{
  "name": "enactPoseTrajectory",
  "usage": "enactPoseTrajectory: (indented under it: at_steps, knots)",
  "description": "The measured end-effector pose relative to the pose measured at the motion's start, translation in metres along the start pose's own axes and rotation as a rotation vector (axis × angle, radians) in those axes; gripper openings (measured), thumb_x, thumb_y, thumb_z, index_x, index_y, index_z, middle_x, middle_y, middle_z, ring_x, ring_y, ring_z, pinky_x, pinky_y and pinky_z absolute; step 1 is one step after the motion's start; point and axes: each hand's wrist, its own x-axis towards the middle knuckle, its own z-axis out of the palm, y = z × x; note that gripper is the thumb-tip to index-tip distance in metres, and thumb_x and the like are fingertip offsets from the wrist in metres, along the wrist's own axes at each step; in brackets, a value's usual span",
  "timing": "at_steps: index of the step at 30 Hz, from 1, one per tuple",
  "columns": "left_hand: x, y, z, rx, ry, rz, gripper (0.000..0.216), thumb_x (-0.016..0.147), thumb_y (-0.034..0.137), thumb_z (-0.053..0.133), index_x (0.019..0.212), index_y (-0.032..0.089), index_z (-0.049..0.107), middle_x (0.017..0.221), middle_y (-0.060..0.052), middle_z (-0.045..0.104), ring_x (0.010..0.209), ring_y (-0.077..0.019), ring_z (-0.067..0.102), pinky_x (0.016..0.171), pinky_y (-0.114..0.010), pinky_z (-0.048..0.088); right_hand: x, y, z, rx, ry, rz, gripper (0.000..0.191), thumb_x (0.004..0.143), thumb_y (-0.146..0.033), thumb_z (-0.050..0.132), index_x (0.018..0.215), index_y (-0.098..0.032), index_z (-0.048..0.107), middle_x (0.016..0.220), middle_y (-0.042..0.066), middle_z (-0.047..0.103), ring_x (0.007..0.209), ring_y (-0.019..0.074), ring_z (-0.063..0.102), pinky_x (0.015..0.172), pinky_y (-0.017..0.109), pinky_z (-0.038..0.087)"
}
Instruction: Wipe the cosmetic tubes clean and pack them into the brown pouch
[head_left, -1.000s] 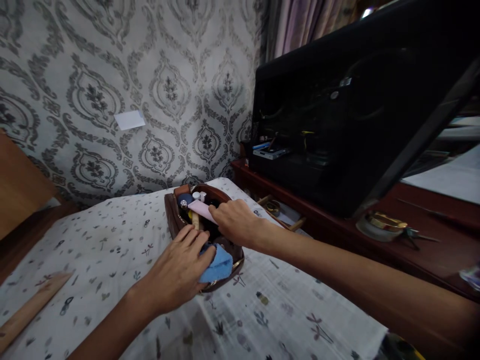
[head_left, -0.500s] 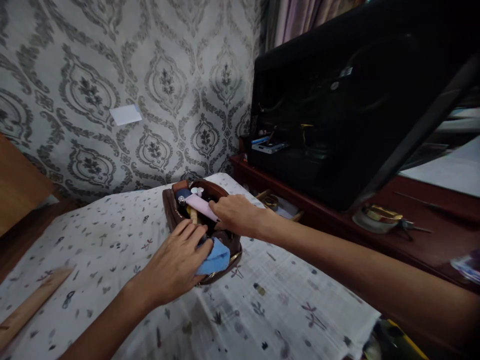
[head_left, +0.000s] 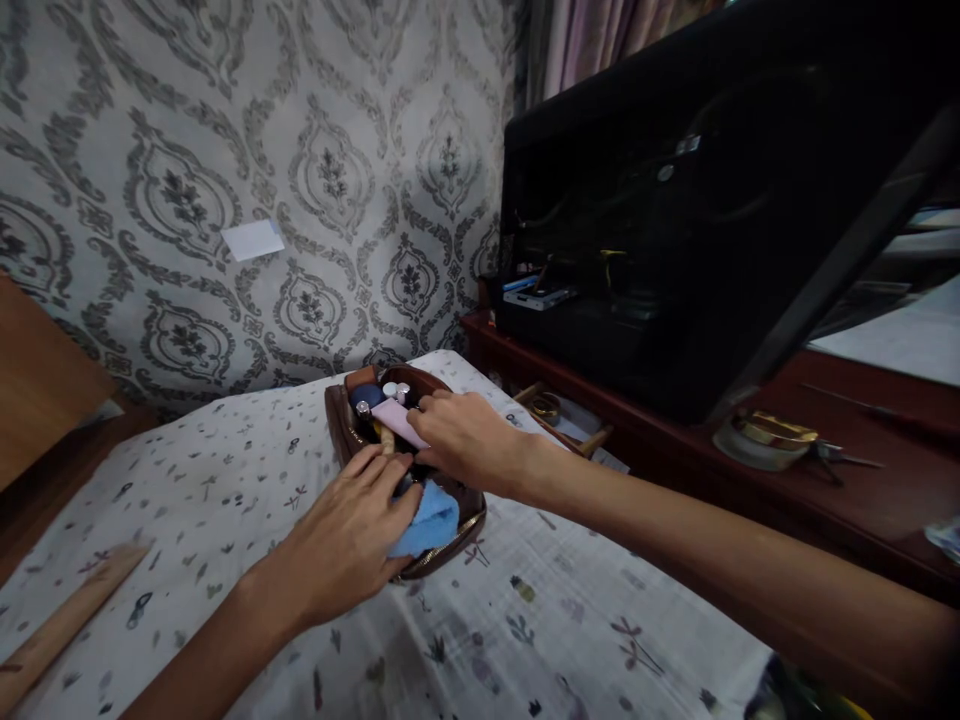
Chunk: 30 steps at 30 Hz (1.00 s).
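A brown zip pouch (head_left: 341,425) lies open on a patterned white sheet (head_left: 225,490), packed with small cosmetic items. My left hand (head_left: 349,540) rests flat on its near end, fingers stretched out over a blue cloth (head_left: 431,522) that sticks out of the pouch. My right hand (head_left: 465,440) reaches into the pouch from the right. Its fingers curl on a pink tube (head_left: 397,420) lying across the contents. A dark blue round item (head_left: 365,396) and small white caps (head_left: 391,390) sit at the pouch's far end.
A dark red wooden cabinet (head_left: 862,500) runs along the right, carrying a large black case (head_left: 712,230) and a gold-rimmed dish (head_left: 765,438). A wooden strip (head_left: 60,625) lies on the sheet at the lower left. Patterned wallpaper (head_left: 225,150) stands behind.
My right hand has shifted a little to the left, further over the pouch and the pink tube. My left hand stays on the blue cloth.
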Motion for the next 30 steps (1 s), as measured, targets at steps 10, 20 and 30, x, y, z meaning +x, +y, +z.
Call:
enactPoseTrajectory:
  at_steps: [10,20,30]
  knots:
    - [-0.002,0.008,0.003,0.044,0.005,-0.058,0.033,0.084,0.028,0.064,0.112,0.015,0.055,0.128,-0.020,0.062,0.125,-0.0354,0.057,0.111,-0.056,0.037,0.045,0.001,-0.010,0.184,-0.151,-0.112,0.021,0.089,-0.017,0.057,0.105,-0.012,0.070,0.110,0.015,0.072,0.104,0.0260,0.067,0.074,0.028,0.048]
    - [-0.008,0.007,0.006,0.003,0.071,-0.018,0.028,0.084,0.017,0.057,0.111,0.012,0.057,0.136,-0.022,0.058,0.136,-0.0351,0.047,0.114,-0.058,0.036,0.081,-0.001,0.007,0.321,-0.058,-0.001,0.029,0.097,-0.022,0.042,0.106,-0.013,0.068,0.107,0.014,0.073,0.093,0.0211,0.069,0.070,0.024,0.044]
    - [-0.033,0.008,0.006,-0.221,0.331,-0.043,0.044,0.094,0.013,0.040,0.138,0.010,0.040,0.138,-0.022,0.055,0.137,-0.0303,0.045,0.110,-0.052,0.043,0.074,0.006,0.018,0.318,-0.044,-0.068,0.027,0.095,-0.016,0.046,0.107,-0.016,0.071,0.106,0.008,0.074,0.098,0.0175,0.066,0.076,0.022,0.041]
